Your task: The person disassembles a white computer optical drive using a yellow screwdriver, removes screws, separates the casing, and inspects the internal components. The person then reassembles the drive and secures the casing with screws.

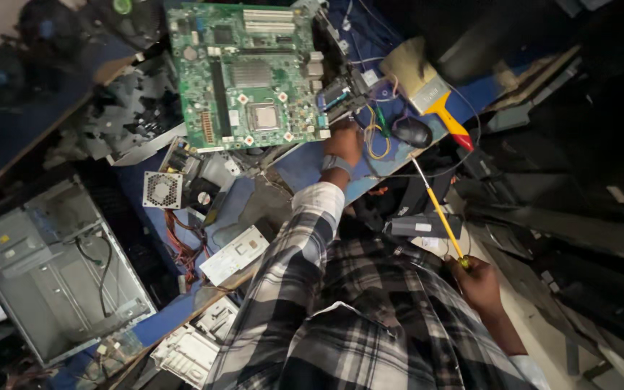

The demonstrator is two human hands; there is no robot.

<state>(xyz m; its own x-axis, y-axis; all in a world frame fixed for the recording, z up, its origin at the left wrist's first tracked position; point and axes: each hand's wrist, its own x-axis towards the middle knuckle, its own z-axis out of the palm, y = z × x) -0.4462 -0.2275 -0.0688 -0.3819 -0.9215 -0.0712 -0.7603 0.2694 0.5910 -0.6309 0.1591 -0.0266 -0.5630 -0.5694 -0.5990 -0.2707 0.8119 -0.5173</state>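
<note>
**Screwdriver in one hand, circuit board under the other**

Fingers of the right hand (479,280) were wrapped tight around the handle of a long yellow screwdriver (438,211), its thin shaft pointing up toward eleven o'clock, tip in the air above the cluttered bench. From where I stood, the left hand (346,141) reached out at the end of a plaid sleeve (305,238), resting at the lower right corner of a green circuit board (250,72); whether its fingers pinched anything I could not tell, as only the back of the hand showed.

The circuit board lay flat on the blue table (305,167), at twelve o'clock from the person. At two o'clock from the left hand sat a paintbrush (427,90) with a yellow and red handle, and just beside the hand, at three o'clock, a black computer mouse (412,131) among loose wires. An open grey computer case (55,271) lay well apart at eight o'clock, with a small white fan (162,189) between it and the board.
</note>
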